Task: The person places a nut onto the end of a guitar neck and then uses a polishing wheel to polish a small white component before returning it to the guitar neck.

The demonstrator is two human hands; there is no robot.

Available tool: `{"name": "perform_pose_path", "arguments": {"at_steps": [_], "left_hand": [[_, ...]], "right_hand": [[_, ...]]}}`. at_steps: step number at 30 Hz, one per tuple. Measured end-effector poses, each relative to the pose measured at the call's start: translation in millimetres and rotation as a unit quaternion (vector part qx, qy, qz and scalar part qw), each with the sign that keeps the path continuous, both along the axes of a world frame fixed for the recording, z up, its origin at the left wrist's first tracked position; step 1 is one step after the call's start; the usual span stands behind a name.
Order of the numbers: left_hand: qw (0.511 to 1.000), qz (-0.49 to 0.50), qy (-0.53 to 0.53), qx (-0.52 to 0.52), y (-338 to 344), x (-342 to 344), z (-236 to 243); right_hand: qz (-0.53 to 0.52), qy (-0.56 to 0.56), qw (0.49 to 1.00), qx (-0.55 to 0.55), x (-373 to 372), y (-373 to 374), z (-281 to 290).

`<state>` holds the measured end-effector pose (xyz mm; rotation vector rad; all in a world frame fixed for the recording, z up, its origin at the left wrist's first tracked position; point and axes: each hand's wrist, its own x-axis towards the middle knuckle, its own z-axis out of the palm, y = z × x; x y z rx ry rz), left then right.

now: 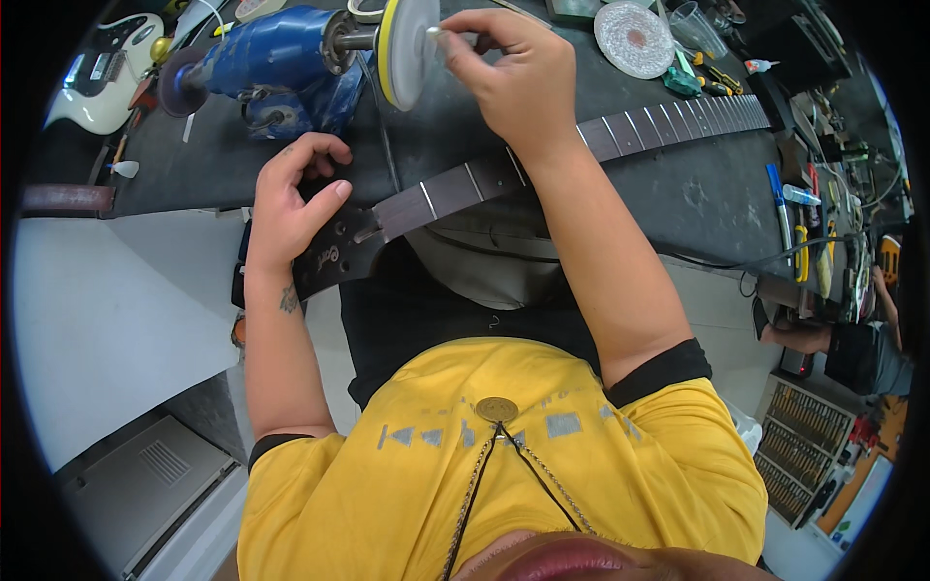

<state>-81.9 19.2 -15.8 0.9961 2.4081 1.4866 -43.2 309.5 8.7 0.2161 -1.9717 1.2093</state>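
My right hand (511, 82) is closed in a pinch on a small white piece (433, 33), held at the face of a pale disc (415, 58) with a yellow rim. That disc is mounted on the shaft of a blue bench grinder (276, 53). My left hand (293, 198) rests by the dark headstock of a guitar neck (450, 192), its thumb and bent fingers apart with nothing between them. The neck lies slantwise along the bench's near edge, passing under my right forearm. Most of the small piece is hidden by my fingertips.
A white guitar body (107, 77) lies at the far left. Toward the back right are a speckled round disc (635, 39) and a clear plastic cup (696, 31). Pens and a yellow cutter (801, 254) lie at the right. Another person's leg (799, 337) shows at far right.
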Motion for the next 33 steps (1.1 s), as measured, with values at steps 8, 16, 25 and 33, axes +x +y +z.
{"name": "perform_pose_path", "arguments": {"at_steps": [8,16,25,33], "left_hand": [[0.998,0.058,0.009,-0.001,-0.5,24.1,19.7],[0.93,0.057,0.343,0.123,60.4,137.1,59.5],[0.916,0.078,0.382,0.097,62.2,138.5,46.4],[0.917,0.084,0.367,0.129,57.7,135.6,32.5]], "right_hand": [[0.037,-0.024,0.976,-0.214,66.1,-0.6,27.3],[0.235,-0.097,0.865,-0.432,147.6,-55.8,11.2],[0.247,-0.111,0.832,-0.485,156.9,-73.7,3.6],[0.258,-0.182,0.795,-0.519,160.5,-73.0,-0.2]]}}
